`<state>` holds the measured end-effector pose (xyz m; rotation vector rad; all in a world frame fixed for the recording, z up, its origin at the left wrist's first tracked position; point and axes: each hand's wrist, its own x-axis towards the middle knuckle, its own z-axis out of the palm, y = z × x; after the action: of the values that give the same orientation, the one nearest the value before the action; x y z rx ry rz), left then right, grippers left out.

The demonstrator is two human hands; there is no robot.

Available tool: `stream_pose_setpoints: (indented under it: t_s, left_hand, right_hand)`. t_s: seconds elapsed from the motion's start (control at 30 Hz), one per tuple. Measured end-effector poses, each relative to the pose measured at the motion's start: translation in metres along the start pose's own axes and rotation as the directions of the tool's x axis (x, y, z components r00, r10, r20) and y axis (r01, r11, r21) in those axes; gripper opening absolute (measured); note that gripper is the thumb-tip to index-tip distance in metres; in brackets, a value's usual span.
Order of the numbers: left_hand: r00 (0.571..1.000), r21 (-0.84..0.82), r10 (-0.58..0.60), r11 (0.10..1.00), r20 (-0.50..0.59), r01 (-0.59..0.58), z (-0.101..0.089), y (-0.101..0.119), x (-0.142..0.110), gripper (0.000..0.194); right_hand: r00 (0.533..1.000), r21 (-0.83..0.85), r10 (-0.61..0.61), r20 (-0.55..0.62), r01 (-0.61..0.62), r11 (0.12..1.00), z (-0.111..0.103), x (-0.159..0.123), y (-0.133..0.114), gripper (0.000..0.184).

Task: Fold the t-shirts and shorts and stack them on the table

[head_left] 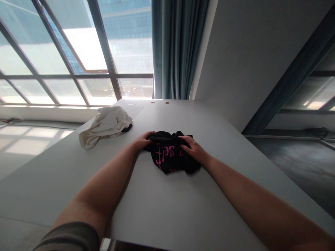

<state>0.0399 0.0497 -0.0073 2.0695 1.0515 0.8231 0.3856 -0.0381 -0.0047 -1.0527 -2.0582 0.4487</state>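
A crumpled black garment (169, 157) with pink lettering, upside down from my side, lies bunched on the white table. Its exact kind cannot be made out in this bundle. At its far left corner my left hand (143, 141) grips the cloth, with the fingertips partly hidden in the folds. My right hand (195, 150) holds the right side, its fingers over the upper edge and the thumb on the front. Off to the left, apart from both hands, sits a rumpled white cloth (107, 123) with a small dark piece at its right end.
The white table (162, 209) stretches away from me to two small round holes near its far edge. Behind it hangs a blue-grey curtain (178, 48) beside large windows (128, 45). A grey wall (251, 62) stands at the right.
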Motion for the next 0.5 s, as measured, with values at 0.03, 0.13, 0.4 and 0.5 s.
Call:
stream_pose_setpoints:
  t_s: [0.03, 0.13, 0.4, 0.5]
  left_hand:
    - [0.999, -0.104, -0.01, 0.994, 0.031, 0.013, -0.003, 0.0, -0.001, 0.066]
    - [0.996, -0.316, -0.043, 0.946, 0.076, 0.065, -0.012, 0.002, -0.004, 0.063]
    - [0.983, -0.396, -0.158, 0.912, -0.098, 0.107, -0.004, 0.007, -0.004, 0.03]
    - [0.962, -0.288, -0.225, 0.942, -0.154, 0.174, 0.004, 0.004, -0.001, 0.038]
  right_hand:
    - [1.0, 0.002, 0.0, -0.002, 0.0, 1.0, 0.0, 0.0, 0.0, 0.047]
    - [1.0, 0.002, 0.003, -0.001, -0.003, 1.0, -0.001, 0.0, -0.002, 0.047]
    - [1.0, 0.006, -0.003, 0.008, 0.002, 1.0, 0.0, 0.0, -0.002, 0.049]
    - [1.0, 0.008, -0.012, 0.018, 0.012, 1.0, 0.0, 0.001, -0.001, 0.052]
